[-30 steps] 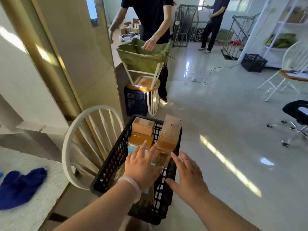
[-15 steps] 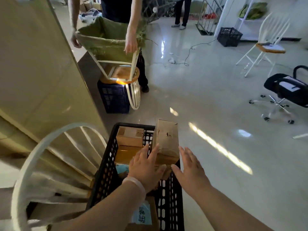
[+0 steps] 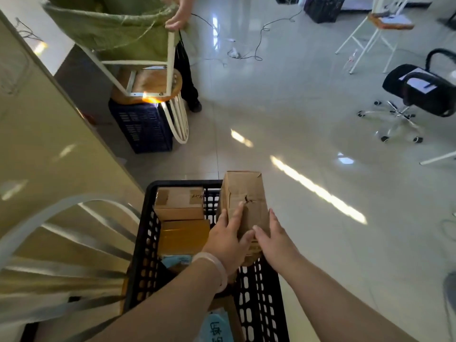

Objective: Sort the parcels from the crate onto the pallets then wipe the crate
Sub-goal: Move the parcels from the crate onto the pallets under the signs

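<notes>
A black plastic crate (image 3: 182,183) stands in front of me with several parcels inside. A tall cardboard box (image 3: 243,188) stands upright at its right rim. My left hand (image 3: 227,238) lies on the box's near face with straight fingers. My right hand (image 3: 274,238) holds the box's right edge, thumb on the front and fingers along the side. The two thumbs touch. Behind my left hand sit a small taped carton (image 3: 179,201) and a yellow-brown parcel (image 3: 183,234). A light blue packet (image 3: 217,327) lies at the crate's near end.
A white chair back (image 3: 61,218) presses against the crate's left side. Ahead, another person holds a green sack (image 3: 111,28) over an upturned chair on a dark blue crate (image 3: 143,127). A black office chair (image 3: 419,90) and floor cables (image 3: 246,55) are at the right.
Both hands moved forward and closed in on the tall box, where before they hovered apart. My view tilted down and came nearer to the crate.
</notes>
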